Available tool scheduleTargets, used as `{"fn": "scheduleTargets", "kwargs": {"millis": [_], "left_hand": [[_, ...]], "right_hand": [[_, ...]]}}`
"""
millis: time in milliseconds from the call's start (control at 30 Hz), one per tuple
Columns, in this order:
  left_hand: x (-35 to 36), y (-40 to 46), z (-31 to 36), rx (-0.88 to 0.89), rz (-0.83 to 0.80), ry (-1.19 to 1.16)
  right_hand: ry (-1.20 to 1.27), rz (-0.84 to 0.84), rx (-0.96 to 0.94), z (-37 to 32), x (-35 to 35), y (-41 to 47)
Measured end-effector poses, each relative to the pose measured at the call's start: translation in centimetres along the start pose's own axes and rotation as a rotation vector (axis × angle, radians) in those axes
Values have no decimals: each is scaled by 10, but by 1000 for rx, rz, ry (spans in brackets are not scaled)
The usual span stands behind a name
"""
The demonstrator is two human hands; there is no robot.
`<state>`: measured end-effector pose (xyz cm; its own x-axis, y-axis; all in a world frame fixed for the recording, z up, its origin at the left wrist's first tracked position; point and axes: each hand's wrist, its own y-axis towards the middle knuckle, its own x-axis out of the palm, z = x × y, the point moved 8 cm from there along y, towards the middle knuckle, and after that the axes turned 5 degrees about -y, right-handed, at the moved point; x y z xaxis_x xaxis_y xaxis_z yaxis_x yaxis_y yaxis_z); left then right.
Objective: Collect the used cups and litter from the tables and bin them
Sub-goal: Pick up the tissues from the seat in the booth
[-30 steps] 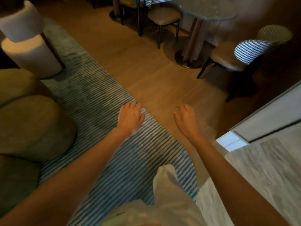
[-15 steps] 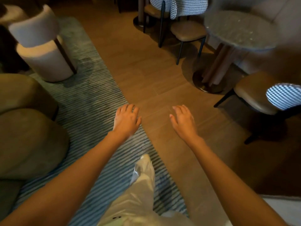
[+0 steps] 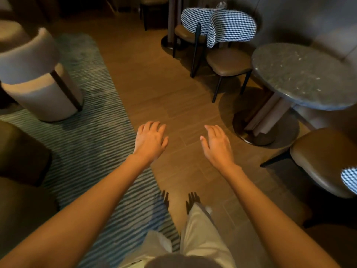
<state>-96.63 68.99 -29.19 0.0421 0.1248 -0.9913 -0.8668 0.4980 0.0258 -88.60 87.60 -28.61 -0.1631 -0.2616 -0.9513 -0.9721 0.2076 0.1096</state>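
Above the wooden floor, left hand and right hand hover released, empty, beside one round table.

Houndstooth chair back (black-and-white), striped rug

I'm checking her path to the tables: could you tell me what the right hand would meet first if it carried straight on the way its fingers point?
Probably nothing soon: the right hand points over bare wood floor towards the houndstooth-backed chairs; depth is unclear.

View: turned right since before.
Round bench: now seen whole, nearer.
White counter: gone from sight.
Checked chairs: now seen fully.
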Motion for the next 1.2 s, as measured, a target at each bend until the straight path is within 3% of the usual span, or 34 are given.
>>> {"fn": "scheduleTargets", "kwargs": {"millis": [300, 500, 700, 967, 1200], "left_hand": [[5, 255, 1, -76, 39, 6], [-7, 381, -24, -172, 60, 8], [12, 510, -71, -240, 27, -6], [-34, 727, -171, -289, 139, -31], [-41, 887, -228, -289, 194, -7]], "right_hand": [[2, 35, -50, 89, -2, 259], [-6, -30, -157, 96, 3, 408], [26, -112, -215, 94, 49, 554], [-8, -26, -286, 56, 41, 819], [-26, -31, -239, 82, 67, 974]]}}
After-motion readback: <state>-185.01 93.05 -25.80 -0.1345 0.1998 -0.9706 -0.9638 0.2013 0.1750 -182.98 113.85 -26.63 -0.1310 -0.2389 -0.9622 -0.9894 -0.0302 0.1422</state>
